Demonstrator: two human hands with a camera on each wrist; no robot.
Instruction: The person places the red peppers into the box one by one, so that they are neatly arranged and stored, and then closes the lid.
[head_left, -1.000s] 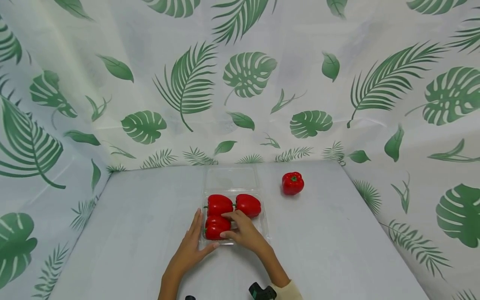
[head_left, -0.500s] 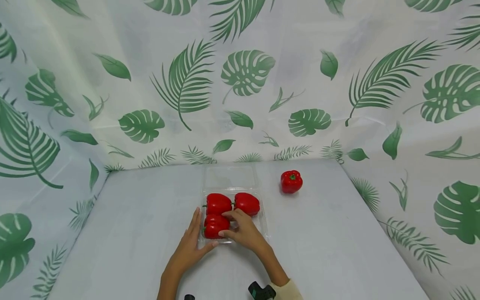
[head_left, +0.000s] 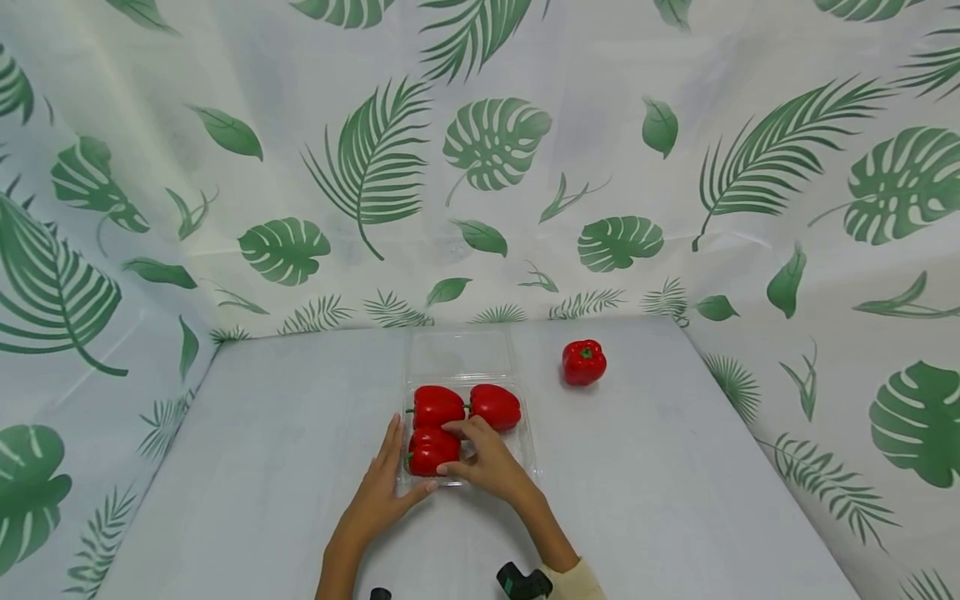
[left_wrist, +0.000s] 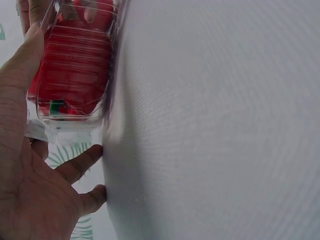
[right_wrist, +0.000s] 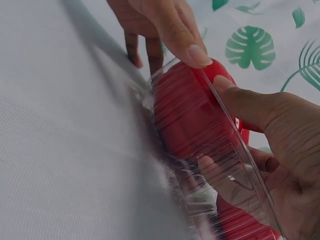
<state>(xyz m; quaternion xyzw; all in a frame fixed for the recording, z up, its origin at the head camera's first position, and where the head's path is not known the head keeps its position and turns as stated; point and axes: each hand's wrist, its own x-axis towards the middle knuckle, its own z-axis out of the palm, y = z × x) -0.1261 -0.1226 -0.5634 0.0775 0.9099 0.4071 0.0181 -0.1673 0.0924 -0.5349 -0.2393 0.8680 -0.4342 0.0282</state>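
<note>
A clear plastic clamshell box (head_left: pixel 520 446) lies unfolded with its lid (head_left: pixel 461 352) to the back. My right hand (head_left: pixel 491 465) pinches a red bell pepper (head_left: pixel 431 455) in the near left of the box, thumb in front and fingers behind. Behind it lie two more, a far-left bell pepper (head_left: pixel 438 406) and a far-right bell pepper (head_left: pixel 498 407). My left hand (head_left: pixel 380 492) touches the box's near left corner, fingers extended along the side and thumb at the front edge. In the right wrist view, the held pepper (right_wrist: pixel 182 112) shows through the ribbed wall.
Another red bell pepper (head_left: pixel 583 363) stands on the white tabletop (head_left: pixel 660 467), right of the lid. A leaf-patterned cloth (head_left: pixel 570 150) hangs around the back and sides. A black device (head_left: pixel 523 582) sits by the right sleeve.
The hands and peppers hold almost the same places throughout. Only a slight shift of the whole head view shows.
</note>
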